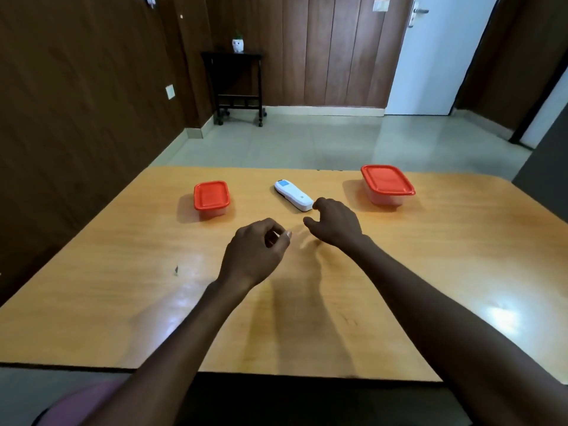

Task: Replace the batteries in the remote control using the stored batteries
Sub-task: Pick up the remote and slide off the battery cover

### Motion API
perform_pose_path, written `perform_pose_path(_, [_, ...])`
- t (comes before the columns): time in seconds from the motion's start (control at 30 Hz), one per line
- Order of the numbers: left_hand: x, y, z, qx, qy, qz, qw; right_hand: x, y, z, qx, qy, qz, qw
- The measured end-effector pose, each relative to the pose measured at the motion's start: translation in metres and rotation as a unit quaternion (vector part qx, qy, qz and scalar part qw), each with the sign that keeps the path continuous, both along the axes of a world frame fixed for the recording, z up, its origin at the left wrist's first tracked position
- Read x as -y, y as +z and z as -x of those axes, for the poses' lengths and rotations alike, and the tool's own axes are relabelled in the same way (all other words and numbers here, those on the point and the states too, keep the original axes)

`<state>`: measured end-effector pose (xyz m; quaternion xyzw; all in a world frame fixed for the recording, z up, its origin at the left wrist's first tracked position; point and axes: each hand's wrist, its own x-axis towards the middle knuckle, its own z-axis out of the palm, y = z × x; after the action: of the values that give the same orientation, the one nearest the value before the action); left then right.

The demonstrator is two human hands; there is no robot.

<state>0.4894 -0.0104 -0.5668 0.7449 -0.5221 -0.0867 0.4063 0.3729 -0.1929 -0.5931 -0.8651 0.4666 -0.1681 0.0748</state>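
A white remote control [292, 194] with a small blue screen lies face up near the middle of the wooden table [123, 272]. A small clear box with a red lid [211, 195] stands to its left, and a larger one with a red lid [386, 179] stands to its right; both are closed. My right hand [335, 222] hovers just right of the remote's near end, fingers loosely curled, holding nothing. My left hand [258, 252] hangs over the table nearer to me, fingers loosely curled and empty. No batteries are in sight.
Beyond the table's far edge lies a tiled floor, with a dark side table [238, 84] carrying a small white pot [238, 45] against the wood-panelled wall. A white door [436, 56] stands at the back right.
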Motion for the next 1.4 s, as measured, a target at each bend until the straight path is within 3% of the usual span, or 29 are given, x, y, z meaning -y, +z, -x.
perform_pose_path(0.27, [0.019, -0.003, -0.021, -0.016, 0.021, -0.009, 1.000, 0.067, -0.011, -0.071, -0.028, -0.053, -0.036, 0.998])
perform_pose_path(0.43, [0.035, -0.008, -0.013, -0.134, 0.010, -0.035, 0.990, 0.064, -0.008, -0.064, 0.070, -0.056, -0.074, 0.993])
perform_pose_path(0.5, [0.040, -0.006, -0.005, -0.286, 0.006, -0.049, 0.957, 0.044, -0.005, -0.047, 0.098, -0.032, -0.044, 0.994])
perform_pose_path(0.57, [0.043, -0.005, 0.002, -0.433, 0.010, -0.062, 0.899, 0.012, -0.003, -0.019, 0.123, -0.007, -0.021, 0.992])
perform_pose_path(0.73, [0.044, -0.010, 0.026, -0.582, -0.009, -0.047, 0.812, -0.082, 0.012, 0.044, 0.196, -0.017, -0.074, 0.978])
perform_pose_path(0.8, [0.042, -0.012, 0.037, -0.599, -0.022, -0.045, 0.799, -0.098, 0.015, 0.058, 0.249, -0.035, -0.157, 0.955])
perform_pose_path(0.9, [0.038, -0.017, 0.049, -0.586, -0.061, -0.064, 0.806, -0.100, 0.014, 0.080, 0.365, -0.063, -0.324, 0.871])
perform_pose_path(0.97, [0.036, -0.019, 0.057, -0.578, -0.094, -0.074, 0.807, -0.096, 0.012, 0.090, 0.401, -0.059, -0.368, 0.837])
perform_pose_path(1.07, [0.036, -0.022, 0.068, -0.589, -0.113, -0.054, 0.798, -0.093, 0.011, 0.093, 0.403, -0.023, -0.376, 0.834])
perform_pose_path(1.2, [0.041, -0.028, 0.074, -0.575, -0.093, 0.001, 0.813, -0.090, 0.005, 0.083, 0.431, 0.001, -0.391, 0.813])
perform_pose_path(1.4, [0.045, -0.033, 0.075, -0.552, -0.080, 0.025, 0.829, -0.092, -0.006, 0.074, 0.437, 0.016, -0.338, 0.833])
